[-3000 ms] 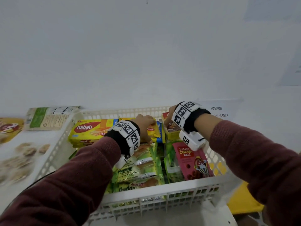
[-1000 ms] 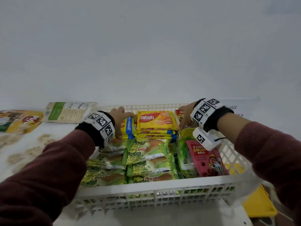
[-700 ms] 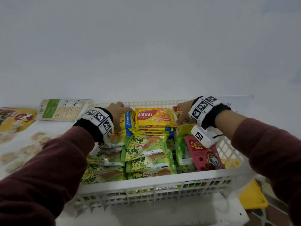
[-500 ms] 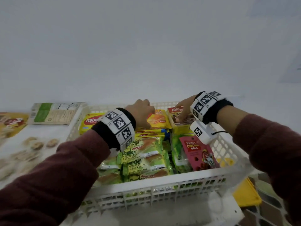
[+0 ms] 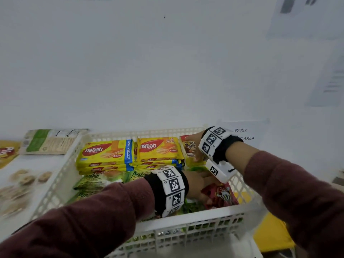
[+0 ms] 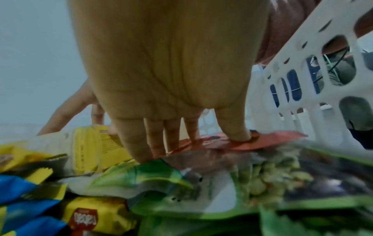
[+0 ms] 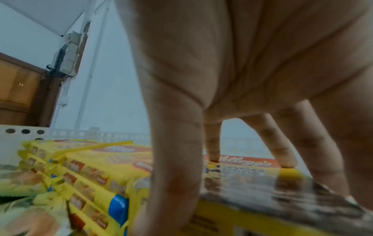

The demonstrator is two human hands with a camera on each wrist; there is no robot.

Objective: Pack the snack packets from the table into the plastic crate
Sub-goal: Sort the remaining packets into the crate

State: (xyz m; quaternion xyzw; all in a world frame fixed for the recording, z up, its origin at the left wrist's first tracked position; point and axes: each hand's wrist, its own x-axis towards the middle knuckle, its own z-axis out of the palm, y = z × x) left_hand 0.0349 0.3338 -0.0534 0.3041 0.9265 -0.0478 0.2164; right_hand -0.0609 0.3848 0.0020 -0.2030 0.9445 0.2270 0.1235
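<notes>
The white plastic crate (image 5: 186, 223) holds two stacks of yellow nabati wafer packs (image 5: 106, 151), green Pandan cake packets (image 5: 95, 180), a yellow Kellogg's box (image 5: 187, 146) and a red cocoa-ball packet (image 5: 221, 194). My left hand (image 5: 197, 185) lies over the red packet at the crate's front right. In the left wrist view the left hand (image 6: 191, 143) has straight fingers, and its thumb presses on the red packet (image 6: 272, 140). My right hand (image 5: 195, 151) is at the back right. Its fingertips (image 7: 286, 164) rest on top of the Kellogg's box (image 7: 252, 166), with the thumb down the box's left side.
A green-and-white packet (image 5: 50, 141) and a yellow packet (image 5: 7, 153) lie on the table left of the crate. The white wall stands close behind, with a paper sign (image 5: 242, 134) on it. A yellow object (image 5: 270, 235) sits below the crate's right corner.
My left hand has left the nabati stacks at the back and come to the red packet at the front right. The right hand has stayed on the Kellogg's box.
</notes>
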